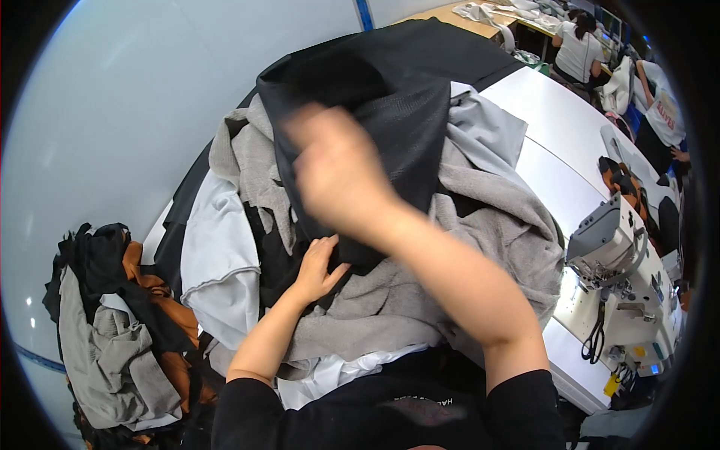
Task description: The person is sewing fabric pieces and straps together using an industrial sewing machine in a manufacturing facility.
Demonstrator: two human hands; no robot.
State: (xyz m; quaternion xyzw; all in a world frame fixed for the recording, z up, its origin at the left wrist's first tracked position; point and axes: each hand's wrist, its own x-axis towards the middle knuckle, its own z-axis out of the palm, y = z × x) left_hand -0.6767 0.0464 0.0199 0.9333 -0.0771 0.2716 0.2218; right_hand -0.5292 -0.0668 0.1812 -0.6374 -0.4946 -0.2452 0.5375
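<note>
A big heap of cut cloth fills the middle: grey fleece pieces (495,217), white pieces (217,247) and black mesh fabric (390,97). My right hand (337,169) is raised and blurred, gripping the black mesh piece and lifting it off the heap. My left hand (319,266) lies flat, fingers apart, on the grey and black cloth lower down, pressing the pile. My forearms come in from the bottom edge, in short black sleeves.
A white sewing machine (622,270) stands on the white table (555,127) at the right. A second pile of grey, brown and black cloth (120,330) sits at the lower left. Other people sit at tables at the far upper right (581,45).
</note>
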